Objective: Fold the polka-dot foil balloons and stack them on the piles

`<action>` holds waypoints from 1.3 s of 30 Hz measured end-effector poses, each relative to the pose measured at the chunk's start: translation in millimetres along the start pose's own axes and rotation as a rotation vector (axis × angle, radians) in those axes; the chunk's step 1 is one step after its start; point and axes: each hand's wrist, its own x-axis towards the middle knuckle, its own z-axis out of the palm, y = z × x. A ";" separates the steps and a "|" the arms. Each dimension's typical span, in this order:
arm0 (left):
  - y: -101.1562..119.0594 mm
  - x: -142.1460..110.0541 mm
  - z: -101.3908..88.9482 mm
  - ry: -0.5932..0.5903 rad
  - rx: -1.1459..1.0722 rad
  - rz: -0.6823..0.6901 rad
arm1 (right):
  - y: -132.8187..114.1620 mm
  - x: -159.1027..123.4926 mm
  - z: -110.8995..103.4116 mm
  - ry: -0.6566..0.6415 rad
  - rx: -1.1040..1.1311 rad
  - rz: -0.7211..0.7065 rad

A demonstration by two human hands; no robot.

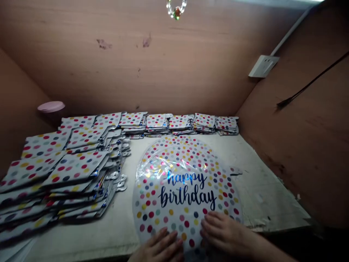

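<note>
A round, flat foil balloon point(188, 187) with colourful dots and the words "happy birthday" lies in front of me. Behind its top edge shows at least one more dotted balloon. My left hand point(163, 247) rests on the near part of the balloon, fingers stretched out flat. Lying on the balloon's near right side is my right hand point(223, 231), its fingers extended and close together. A small silvery tab point(236, 171) sticks out at the right edge. The balloon's nearest edge is partly hidden by my hands and the frame's bottom.
Folded dotted balloons point(79, 165) stand in several stacks on the left, and a row of folded stacks point(178, 122) lines the back wall. A pink-lidded container point(51, 106) is at the back left. A white socket point(263, 66) and dark cable point(313, 82) are on the right.
</note>
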 end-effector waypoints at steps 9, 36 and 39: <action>12.2 7.3 -10.4 0.165 -0.397 -0.191 | -93.9 0.6 45.6 0.363 0.284 0.411; -27.1 23.7 -53.7 0.190 -0.031 -0.596 | -31.0 89.7 -37.2 0.328 0.260 0.664; -61.5 12.3 -46.1 -0.167 -0.097 -0.521 | -65.8 51.6 4.3 0.306 0.065 0.461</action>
